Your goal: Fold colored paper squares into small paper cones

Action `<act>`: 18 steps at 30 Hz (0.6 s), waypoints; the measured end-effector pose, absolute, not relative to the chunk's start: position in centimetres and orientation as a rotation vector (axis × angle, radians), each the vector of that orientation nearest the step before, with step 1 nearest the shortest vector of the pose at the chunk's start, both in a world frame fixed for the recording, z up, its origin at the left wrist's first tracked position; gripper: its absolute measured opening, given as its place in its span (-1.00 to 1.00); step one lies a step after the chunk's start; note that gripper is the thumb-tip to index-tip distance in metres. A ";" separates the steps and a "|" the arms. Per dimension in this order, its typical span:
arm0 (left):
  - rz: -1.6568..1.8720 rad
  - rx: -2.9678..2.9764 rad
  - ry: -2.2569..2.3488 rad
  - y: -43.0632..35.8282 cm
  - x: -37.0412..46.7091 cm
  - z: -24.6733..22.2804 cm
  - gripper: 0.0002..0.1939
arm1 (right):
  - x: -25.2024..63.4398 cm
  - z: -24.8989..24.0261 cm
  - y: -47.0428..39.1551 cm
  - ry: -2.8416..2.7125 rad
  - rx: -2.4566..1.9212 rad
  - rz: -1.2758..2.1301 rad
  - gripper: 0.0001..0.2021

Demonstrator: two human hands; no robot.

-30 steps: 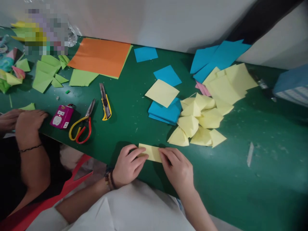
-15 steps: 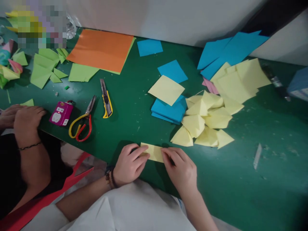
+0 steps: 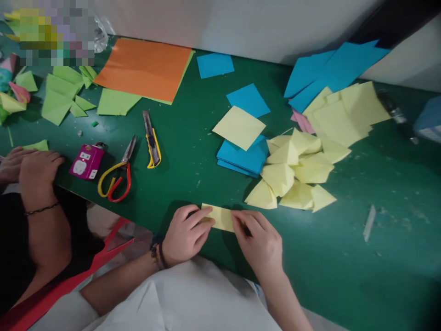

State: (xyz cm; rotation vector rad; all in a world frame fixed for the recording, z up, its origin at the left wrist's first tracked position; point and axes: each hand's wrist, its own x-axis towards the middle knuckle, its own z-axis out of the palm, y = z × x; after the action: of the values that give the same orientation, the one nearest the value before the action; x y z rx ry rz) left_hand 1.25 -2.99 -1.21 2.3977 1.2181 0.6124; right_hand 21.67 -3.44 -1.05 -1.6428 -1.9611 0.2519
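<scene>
A narrow yellow paper strip [image 3: 222,218] lies near the front edge of the green table, between my hands. My left hand [image 3: 188,234] has its fingertips on the strip's left end, the fingers bent and slightly apart. At the strip's right end, my right hand [image 3: 258,236] pinches the paper between thumb and fingers. Just beyond my right hand sits a pile of folded yellow paper pieces [image 3: 279,179]. A flat yellow sheet [image 3: 239,128] rests partly over a stack of blue sheets [image 3: 241,158].
Left of centre lie a yellow cutter [image 3: 152,140], scissors [image 3: 119,172] and a purple socket box [image 3: 87,161]. Another person's hands [image 3: 37,168] rest at the left edge. Farther back are an orange sheet [image 3: 144,69] and blue sheets [image 3: 337,66]. A pale strip [image 3: 370,223] lies right.
The view has shifted very slightly. Both hands and the yellow strip look the same as before.
</scene>
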 end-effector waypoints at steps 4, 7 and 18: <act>0.626 2.389 1.219 -2.9 1.3 -1.2 -0.81 | 21.7 -1.1 -3.5 -1.953 -1.652 0.252 -0.91; 0.620 2.387 1.231 -3.0 1.4 -1.2 -0.81 | 21.7 -1.1 -3.5 -1.949 -1.661 0.264 -0.90; 0.594 2.385 1.233 -2.2 1.5 -0.2 -0.80 | 21.7 -1.0 -3.4 -1.944 -1.658 0.271 -0.89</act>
State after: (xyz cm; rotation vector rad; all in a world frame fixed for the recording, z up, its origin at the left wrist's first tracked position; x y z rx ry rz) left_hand 1.53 -2.17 -0.16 2.3853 1.2329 0.5940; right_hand 21.67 -3.39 -1.05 -1.6576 -1.9440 0.2711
